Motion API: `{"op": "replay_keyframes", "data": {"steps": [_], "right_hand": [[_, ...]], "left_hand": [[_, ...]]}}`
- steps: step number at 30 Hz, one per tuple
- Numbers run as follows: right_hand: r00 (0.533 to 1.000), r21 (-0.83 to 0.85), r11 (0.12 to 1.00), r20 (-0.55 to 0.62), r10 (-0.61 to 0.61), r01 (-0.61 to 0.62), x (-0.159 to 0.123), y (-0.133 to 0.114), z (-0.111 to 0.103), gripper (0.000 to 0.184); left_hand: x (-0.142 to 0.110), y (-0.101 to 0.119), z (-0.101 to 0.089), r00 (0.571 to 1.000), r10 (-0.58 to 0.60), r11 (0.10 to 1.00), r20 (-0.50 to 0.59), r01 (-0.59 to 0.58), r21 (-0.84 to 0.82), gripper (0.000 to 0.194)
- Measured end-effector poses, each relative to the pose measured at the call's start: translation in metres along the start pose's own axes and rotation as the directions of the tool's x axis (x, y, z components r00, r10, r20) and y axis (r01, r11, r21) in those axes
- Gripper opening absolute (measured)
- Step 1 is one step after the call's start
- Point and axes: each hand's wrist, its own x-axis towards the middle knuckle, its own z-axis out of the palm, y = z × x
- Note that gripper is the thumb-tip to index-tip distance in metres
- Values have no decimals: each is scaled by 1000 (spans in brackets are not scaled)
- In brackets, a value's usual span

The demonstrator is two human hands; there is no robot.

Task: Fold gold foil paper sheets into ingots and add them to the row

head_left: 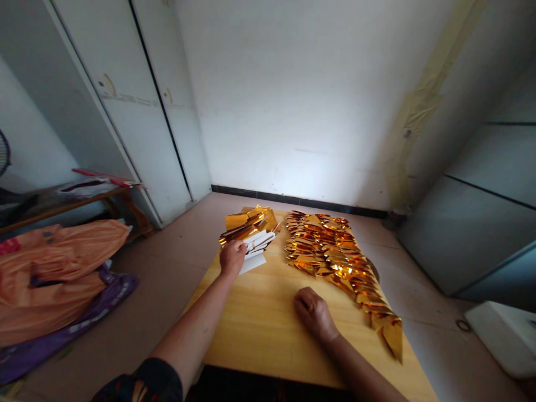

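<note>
A wooden table [268, 329] lies before me. At its far left corner sits a loose stack of gold foil sheets [250, 224] with white backs showing. My left hand [232, 257] reaches out and closes on the near edge of that stack. A long overlapping row of folded gold foil pieces [335, 257] runs from the far middle toward the near right edge. My right hand [312, 311] rests on the bare wood near that row, fingers curled under, holding nothing I can see.
Orange and purple bags [54, 279] are piled on the floor at left, beside a low wooden bench [67, 204]. White cabinet doors [138, 111] stand behind. A white box [502, 335] sits on the floor at right.
</note>
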Motion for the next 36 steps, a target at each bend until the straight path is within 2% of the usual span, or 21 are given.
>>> {"op": "replay_keyframes", "data": {"steps": [8, 15, 18, 22, 25, 27, 29, 31, 33, 34, 36], "right_hand": [[1000, -2, 1000, 14, 1, -1, 0, 0, 0, 14], [1000, 2, 1000, 13, 8, -8, 0, -3, -2, 15], [1000, -3, 1000, 7, 6, -6, 1, -4, -2, 15], [1000, -6, 1000, 4, -2, 2, 1, -4, -2, 16], [1000, 6, 1000, 2, -4, 4, 2, -2, -3, 15], [1000, 30, 999, -11, 14, -14, 2, 0, -4, 14], [998, 90, 994, -14, 60, -58, 2, 0, -5, 14], [991, 214, 967, 15, 137, -137, 0, -4, -7, 16], [977, 383, 899, 59, 207, -213, -2, -15, -8, 24], [976, 471, 856, 59, 211, -214, -3, -23, -8, 32], [979, 577, 793, 65, 194, -196, -4, -41, -8, 48]], "left_hand": [[-3, -5, -1, 992, -117, 965, -43, 103, -242, 28], [-4, -5, -6, 960, -270, 851, -71, 203, -484, 41], [-3, -3, -14, 940, -324, 776, -107, 199, -598, 40], [-5, 11, -28, 925, -339, 697, -175, 122, -706, 40], [-16, 29, -38, 955, -262, 615, -138, 55, -787, 41], [-32, 42, -41, 990, -140, 564, -34, 52, -824, 41], [-53, 55, -39, 997, -28, 579, 69, 73, -812, 41], [-77, 64, -34, 995, 18, 655, 99, 63, -753, 32], [-101, 69, -26, 990, 126, 756, 66, -53, -652, 17], [-113, 70, -21, 974, 223, 788, 28, -164, -593, 12], [-133, 70, -10, 921, 390, 797, 3, -336, -502, 11]]}}
